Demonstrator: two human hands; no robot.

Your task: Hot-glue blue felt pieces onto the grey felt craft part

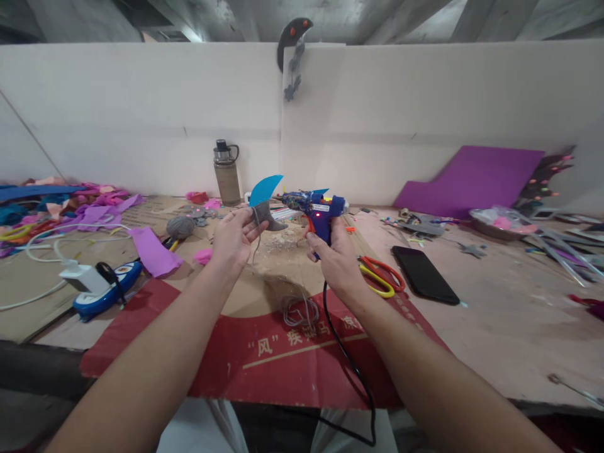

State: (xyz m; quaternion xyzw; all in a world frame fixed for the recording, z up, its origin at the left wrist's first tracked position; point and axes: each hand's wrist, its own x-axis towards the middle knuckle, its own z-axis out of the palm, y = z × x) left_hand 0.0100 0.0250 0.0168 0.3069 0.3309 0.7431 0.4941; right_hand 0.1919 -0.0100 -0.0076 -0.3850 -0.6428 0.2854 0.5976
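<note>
My left hand pinches a small grey felt piece with a curved tip at its right. A bright blue leaf-shaped piece stands up from its top, and a thin grey strand hangs below. My right hand is wrapped round the handle of a blue glue gun, whose small red light is lit. The gun's nozzle points left at the blue and grey pieces, close to them; I cannot tell whether it touches. A black cord runs down from the handle past the table edge.
Red and brown cardboard covers the near table. Right of it lie red and yellow scissors and a black phone. To the left are a blue power strip, grey yarn and felt scraps. A bottle stands behind.
</note>
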